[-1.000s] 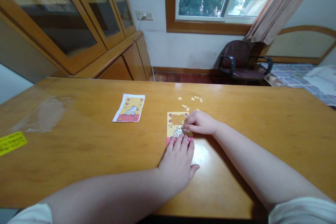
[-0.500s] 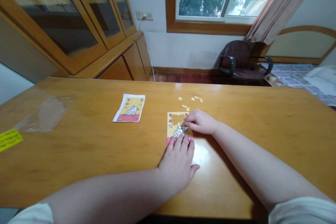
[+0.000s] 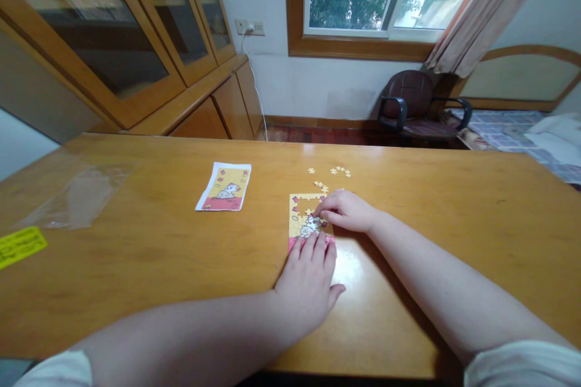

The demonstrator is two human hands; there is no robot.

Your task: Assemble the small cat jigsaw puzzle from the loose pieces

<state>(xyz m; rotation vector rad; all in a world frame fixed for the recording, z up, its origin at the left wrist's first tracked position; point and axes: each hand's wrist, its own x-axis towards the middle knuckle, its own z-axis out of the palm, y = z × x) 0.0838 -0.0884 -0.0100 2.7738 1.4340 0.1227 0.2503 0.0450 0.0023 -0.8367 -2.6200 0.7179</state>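
A small jigsaw puzzle lies on the table, yellow above and pink below, with a white cartoon animal on it. A gap in its upper part shows the table. My left hand rests flat with fingers spread over its pink lower edge, the thumb out to the right. My right hand reaches in from the right, its fingertips pinched together at the gap's lower right, on a puzzle piece mostly hidden by the fingers. Beyond the puzzle are several loose pieces, backs pale.
A printed picture sheet with the same design lies left of the puzzle. Farther left are a clear plastic bag and a yellow label. The wooden table ends before a chair and a cabinet.
My right fingertips have shifted very slightly at the gap, and a bit more of the animal's red top shows there. The left hand stays in place.
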